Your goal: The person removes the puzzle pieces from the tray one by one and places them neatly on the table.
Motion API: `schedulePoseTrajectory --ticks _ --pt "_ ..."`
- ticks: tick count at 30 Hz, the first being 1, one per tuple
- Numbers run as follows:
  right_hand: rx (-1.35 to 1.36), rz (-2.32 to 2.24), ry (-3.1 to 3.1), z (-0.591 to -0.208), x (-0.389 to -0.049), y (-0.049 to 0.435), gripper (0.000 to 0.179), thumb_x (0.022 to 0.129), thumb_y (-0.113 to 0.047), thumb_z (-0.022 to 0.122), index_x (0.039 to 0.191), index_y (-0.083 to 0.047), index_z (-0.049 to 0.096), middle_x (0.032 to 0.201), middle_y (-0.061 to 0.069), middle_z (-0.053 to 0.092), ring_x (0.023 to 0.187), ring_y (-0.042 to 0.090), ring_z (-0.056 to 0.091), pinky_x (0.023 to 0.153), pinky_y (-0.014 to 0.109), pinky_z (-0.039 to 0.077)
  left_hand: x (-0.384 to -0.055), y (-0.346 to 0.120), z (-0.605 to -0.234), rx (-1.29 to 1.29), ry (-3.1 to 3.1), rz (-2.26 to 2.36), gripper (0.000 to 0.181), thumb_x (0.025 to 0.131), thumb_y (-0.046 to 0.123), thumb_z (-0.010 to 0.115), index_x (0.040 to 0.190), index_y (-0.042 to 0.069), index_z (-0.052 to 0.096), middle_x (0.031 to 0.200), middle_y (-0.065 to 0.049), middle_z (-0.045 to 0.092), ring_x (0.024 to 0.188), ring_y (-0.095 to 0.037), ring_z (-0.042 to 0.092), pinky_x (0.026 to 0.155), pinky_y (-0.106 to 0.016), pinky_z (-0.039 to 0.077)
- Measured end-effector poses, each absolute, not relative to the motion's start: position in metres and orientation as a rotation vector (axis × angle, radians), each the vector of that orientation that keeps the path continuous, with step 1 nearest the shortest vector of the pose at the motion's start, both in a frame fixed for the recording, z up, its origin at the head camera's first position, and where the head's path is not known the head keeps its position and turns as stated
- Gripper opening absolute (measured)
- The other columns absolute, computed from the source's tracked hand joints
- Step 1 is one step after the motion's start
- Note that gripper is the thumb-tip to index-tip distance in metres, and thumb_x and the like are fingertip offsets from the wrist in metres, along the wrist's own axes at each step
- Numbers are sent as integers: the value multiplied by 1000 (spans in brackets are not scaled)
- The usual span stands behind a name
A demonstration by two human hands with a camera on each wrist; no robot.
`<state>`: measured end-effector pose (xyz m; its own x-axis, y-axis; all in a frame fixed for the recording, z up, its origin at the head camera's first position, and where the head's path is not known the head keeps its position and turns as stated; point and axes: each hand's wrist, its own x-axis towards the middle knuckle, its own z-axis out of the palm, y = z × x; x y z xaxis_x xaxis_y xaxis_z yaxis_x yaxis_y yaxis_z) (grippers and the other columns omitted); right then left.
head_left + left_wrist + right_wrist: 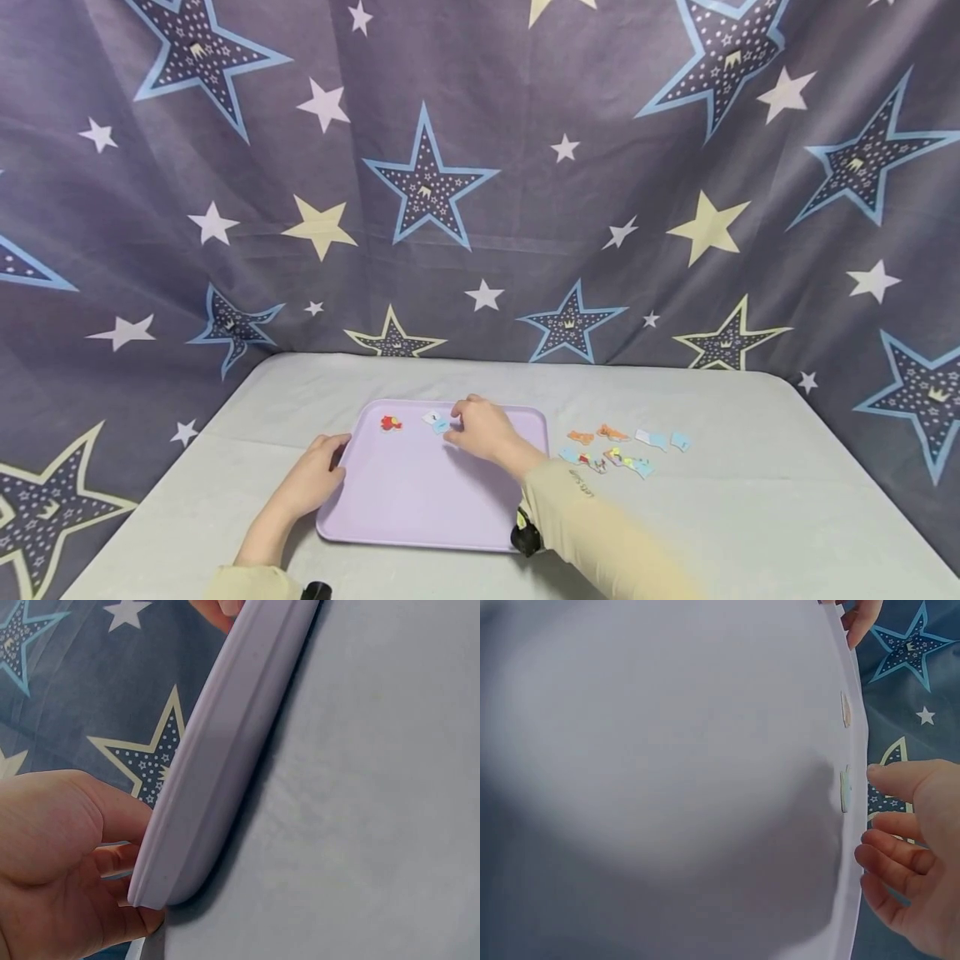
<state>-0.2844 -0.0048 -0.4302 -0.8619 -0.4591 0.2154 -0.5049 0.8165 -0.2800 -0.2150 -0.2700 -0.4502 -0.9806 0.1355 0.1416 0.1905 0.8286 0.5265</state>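
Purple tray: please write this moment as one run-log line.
left hand: touches tray edge | right hand: above tray, empty | pieces: some inside, others beside tray

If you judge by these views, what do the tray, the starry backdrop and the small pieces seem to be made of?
Tray: probably moulded plastic, smooth, with even lilac colour and rounded corners.
Starry backdrop: likely fabric, matt, hanging in soft folds.
Small pieces: perhaps printed card or thin wood; flat, coloured, finish unclear.

A smooth, raised-rim lilac tray [682, 735] has two thin, flat pale pieces [845, 791] and the bare right hand [939, 862] near its edge.
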Motion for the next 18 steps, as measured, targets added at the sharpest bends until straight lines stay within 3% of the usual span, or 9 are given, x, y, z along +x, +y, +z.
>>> schedulePoseTrajectory --ticks 4,18 --pt "728 480 -2879 -434 -286 -12 40 74 -37 69 103 -9 65 96 2 62 84 17 60 75 28 50 -216 -270 -451 -262 -2899 -850 47 79 -2 50 123 -16 43 112 -27 50 104 -37 51 93 -52 40" --pt "542 401 -2968 -437 -288 -32 42 69 -48 70 95 -14 67 82 -2 55 74 14 54 62 28 45 -216 -270 -451 -239 -2907 -854 48 79 -1 51 124 -14 44 112 -25 51 101 -32 53 92 -50 41"
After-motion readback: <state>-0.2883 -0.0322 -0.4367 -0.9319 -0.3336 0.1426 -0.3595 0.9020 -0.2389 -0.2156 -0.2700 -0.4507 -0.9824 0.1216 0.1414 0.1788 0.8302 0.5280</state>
